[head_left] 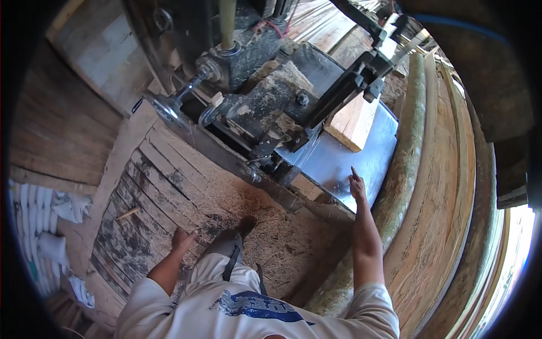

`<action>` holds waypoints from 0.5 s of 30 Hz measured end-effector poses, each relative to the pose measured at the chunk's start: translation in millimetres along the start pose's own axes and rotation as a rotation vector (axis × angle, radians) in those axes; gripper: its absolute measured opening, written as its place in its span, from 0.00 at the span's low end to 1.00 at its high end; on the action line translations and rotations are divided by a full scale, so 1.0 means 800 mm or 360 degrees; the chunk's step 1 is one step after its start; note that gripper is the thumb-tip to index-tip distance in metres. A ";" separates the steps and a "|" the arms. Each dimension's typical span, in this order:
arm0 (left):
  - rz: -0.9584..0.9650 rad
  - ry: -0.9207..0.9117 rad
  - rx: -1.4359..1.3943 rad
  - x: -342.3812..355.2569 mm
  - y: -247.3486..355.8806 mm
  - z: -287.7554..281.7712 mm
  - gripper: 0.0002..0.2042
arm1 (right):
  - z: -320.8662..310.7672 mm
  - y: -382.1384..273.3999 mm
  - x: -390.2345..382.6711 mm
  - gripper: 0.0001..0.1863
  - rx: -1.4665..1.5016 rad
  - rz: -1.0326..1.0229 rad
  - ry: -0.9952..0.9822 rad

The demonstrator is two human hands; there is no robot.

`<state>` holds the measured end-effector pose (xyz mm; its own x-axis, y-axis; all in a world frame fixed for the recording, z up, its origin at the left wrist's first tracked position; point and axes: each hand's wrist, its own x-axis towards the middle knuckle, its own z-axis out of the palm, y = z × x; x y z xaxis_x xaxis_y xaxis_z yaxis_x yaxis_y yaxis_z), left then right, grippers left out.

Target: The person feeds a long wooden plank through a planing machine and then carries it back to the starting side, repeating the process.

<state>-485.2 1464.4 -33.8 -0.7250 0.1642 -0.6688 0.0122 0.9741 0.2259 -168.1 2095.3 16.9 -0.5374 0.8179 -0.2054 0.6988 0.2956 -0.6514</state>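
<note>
My right hand [357, 185] reaches over the near edge of a smooth metal machine table [378, 148], its index finger stretched out and nothing in its grasp. Just beyond that fingertip a thick squared piece of timber [351, 123] lies on the table, beside the dark guide arm. My left hand [183, 240] hangs low over the sawdust-covered floor, away from the machine; its fingers are apart and hold nothing. The woodworking machine [271, 99] is coated in sawdust and has a metal handwheel [166, 110] on its left.
A long round log [415, 130] runs along the table's right side, with rough planks [446, 214] stacked beyond it. Sawdust [271, 226] covers the floor around my feet, near dark floorboards [152, 198]. Stuffed white sacks [36, 214] stand at the far left.
</note>
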 end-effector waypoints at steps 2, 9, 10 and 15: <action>-0.0103 0.0059 -0.0020 -0.008 -0.036 -0.001 0.38 | 0.017 -0.007 -0.041 0.25 0.0037 -0.0008 0.0181; -0.0018 0.0061 -0.0274 -0.045 -0.033 0.061 0.38 | 0.121 0.026 -0.272 0.29 0.0728 0.0354 0.0266; 0.0051 -0.0004 -0.0352 -0.057 -0.033 0.070 0.38 | 0.137 0.027 -0.306 0.30 0.0819 0.0412 0.0235; 0.0299 -0.0135 -0.0354 -0.110 -0.057 0.081 0.36 | 0.164 0.033 -0.391 0.32 0.1037 0.0524 0.0393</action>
<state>-377.0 1415.6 -31.4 -0.6640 0.3598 -0.6555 -0.0173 0.8690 0.4945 -43.3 1782.3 -32.0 -0.1754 0.9224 -0.3442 0.3444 -0.2700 -0.8992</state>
